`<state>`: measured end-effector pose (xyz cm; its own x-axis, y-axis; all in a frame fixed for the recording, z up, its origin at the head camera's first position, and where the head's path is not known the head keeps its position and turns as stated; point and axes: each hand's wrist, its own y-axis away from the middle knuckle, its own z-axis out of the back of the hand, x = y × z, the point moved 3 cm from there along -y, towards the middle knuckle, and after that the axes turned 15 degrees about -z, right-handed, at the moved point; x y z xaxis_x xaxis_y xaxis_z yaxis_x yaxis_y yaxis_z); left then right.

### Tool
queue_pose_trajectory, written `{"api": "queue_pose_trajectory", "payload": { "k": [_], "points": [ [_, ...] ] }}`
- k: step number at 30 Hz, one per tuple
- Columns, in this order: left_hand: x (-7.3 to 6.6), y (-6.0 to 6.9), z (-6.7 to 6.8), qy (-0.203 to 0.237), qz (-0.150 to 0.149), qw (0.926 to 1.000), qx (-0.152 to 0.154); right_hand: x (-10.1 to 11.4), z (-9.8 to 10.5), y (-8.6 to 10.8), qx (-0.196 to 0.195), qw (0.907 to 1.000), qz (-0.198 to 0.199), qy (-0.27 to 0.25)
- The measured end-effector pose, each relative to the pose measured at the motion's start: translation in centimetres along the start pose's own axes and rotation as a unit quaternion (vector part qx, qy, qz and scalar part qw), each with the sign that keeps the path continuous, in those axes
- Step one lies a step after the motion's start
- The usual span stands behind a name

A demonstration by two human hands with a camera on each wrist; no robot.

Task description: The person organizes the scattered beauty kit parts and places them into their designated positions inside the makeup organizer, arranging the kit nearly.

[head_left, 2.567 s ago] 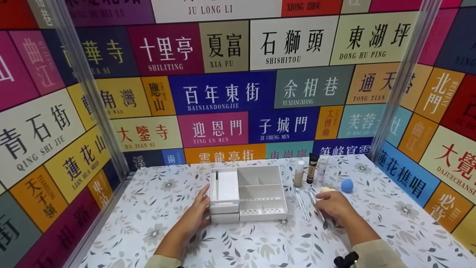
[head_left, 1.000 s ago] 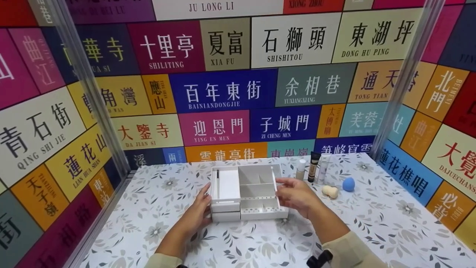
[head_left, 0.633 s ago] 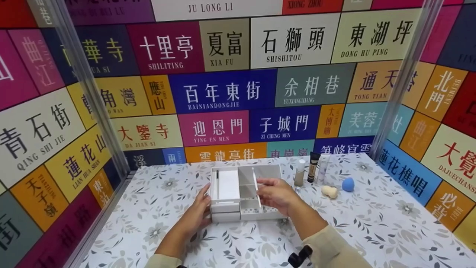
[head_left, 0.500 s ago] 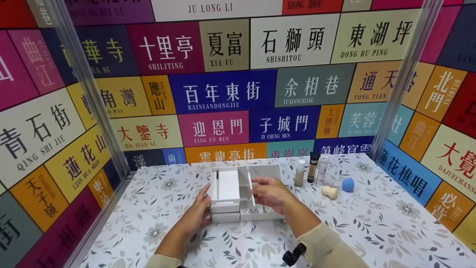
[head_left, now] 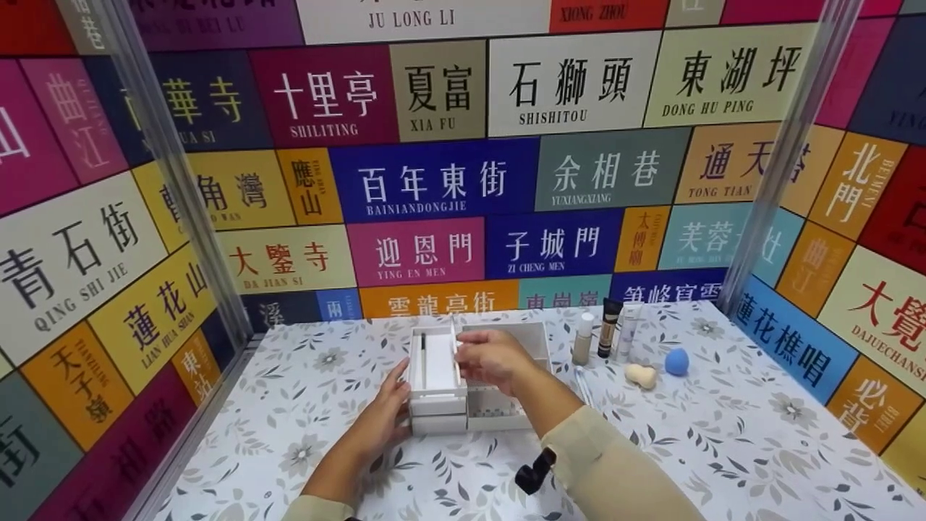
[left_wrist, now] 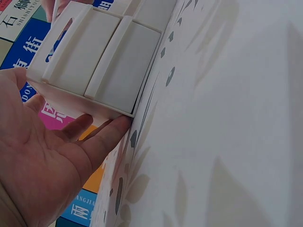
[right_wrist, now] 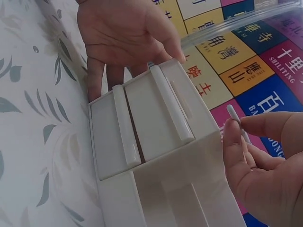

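A white desktop organizer [head_left: 438, 407] with two drawers and open compartments stands on the table. My left hand [head_left: 387, 405] rests against its left side, and in the left wrist view the fingers [left_wrist: 106, 139] lie fairly straight along the wall. My right hand [head_left: 495, 362] pinches a slim white makeup brush [head_left: 454, 347] between thumb and fingers, upright over the right edge of the organizer's top-left tray. The right wrist view shows the brush's pale end [right_wrist: 233, 113] above the pinch. Inside that tray lies a thin dark-tipped brush [head_left: 423, 344]. My right hand hides part of the compartments.
Right of the organizer stand a foundation bottle [head_left: 582, 340], a black tube [head_left: 609, 329] and a white tube [head_left: 627, 334]. A cream sponge [head_left: 641, 375] and a blue sponge [head_left: 676, 361] lie nearby. Slim white sticks [head_left: 584, 387] lie beside my right forearm. Patterned walls surround the table.
My right hand has taken a brush from the table on the right and carried it left across the organizer to its top-left tray. The left hand has stayed at the organizer's side.
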<state>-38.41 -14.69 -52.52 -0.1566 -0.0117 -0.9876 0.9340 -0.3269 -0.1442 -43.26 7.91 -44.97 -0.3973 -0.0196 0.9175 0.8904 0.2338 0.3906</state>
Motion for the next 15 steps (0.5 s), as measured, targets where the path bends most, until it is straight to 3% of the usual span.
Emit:
{"api": "queue_pose_trajectory", "payload": {
  "k": [15],
  "points": [
    [0.0,0.0,0.0,0.003,-0.003,1.0000,0.002,0.5,-1.9,-0.6,-0.063,0.9922,0.046,0.097]
  ]
}}
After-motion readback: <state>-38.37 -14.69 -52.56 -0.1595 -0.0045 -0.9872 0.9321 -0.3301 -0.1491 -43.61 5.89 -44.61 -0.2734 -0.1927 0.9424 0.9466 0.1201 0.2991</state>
